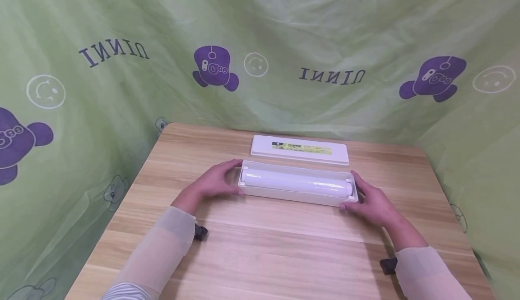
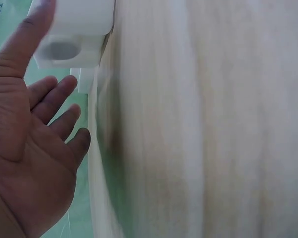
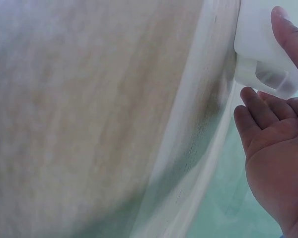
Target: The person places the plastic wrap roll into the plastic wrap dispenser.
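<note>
A long white box (image 1: 292,197) lies on the table, its top off. Inside it sits a white roll (image 1: 290,180) with a shiny, film-like surface, apparently cling film. My left hand (image 1: 214,180) spans the box's left end, thumb at the front corner and index finger at the back. At the other end, my right hand (image 1: 374,204) holds it likewise between thumb and index finger. Both wrist views show the thumb along the front of the box and the other fingers loosely bent beside its end. Behind the box rests a white lid (image 1: 260,145) with a yellow-green label.
The light wood table (image 1: 260,255) has its far edge just behind the lid. A green printed curtain (image 1: 284,29) hangs behind and at both sides. Dark wrist devices sit under both sleeved forearms.
</note>
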The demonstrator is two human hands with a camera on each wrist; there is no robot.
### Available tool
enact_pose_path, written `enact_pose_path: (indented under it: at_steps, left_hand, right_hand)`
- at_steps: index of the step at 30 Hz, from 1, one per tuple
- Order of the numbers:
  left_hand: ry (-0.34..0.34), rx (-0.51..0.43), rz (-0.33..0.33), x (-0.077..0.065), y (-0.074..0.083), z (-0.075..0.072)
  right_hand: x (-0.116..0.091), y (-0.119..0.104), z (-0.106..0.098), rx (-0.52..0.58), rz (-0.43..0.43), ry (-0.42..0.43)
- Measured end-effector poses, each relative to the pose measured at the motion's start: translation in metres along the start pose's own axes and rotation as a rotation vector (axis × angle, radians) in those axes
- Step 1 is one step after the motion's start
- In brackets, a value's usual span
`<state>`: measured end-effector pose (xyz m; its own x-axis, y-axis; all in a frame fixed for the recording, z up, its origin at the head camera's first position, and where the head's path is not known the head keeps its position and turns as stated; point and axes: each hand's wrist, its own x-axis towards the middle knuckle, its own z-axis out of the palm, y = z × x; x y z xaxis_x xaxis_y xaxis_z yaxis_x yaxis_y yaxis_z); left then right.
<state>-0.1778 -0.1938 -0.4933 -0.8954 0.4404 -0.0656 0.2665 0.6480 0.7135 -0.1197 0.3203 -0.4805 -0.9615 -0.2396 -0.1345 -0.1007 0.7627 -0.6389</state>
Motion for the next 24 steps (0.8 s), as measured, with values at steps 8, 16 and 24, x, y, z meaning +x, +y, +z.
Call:
enact_pose_path:
  at_steps: [8, 16, 24]
  left_hand:
    - [0.006, -0.016, 0.006, 0.000, -0.001, -0.007]
    - [0.002, -0.007, -0.002, 0.004, 0.002, -0.008]
    - [0.011, 0.013, 0.015, 0.010, 0.004, -0.011]
  right_hand:
    - [0.000, 0.000, 0.000, -0.008, -0.003, -0.001]
    - [0.001, 0.000, -0.001, -0.011, 0.005, 0.000]
    - [0.001, -0.001, -0.001, -0.005, 0.006, -0.004]
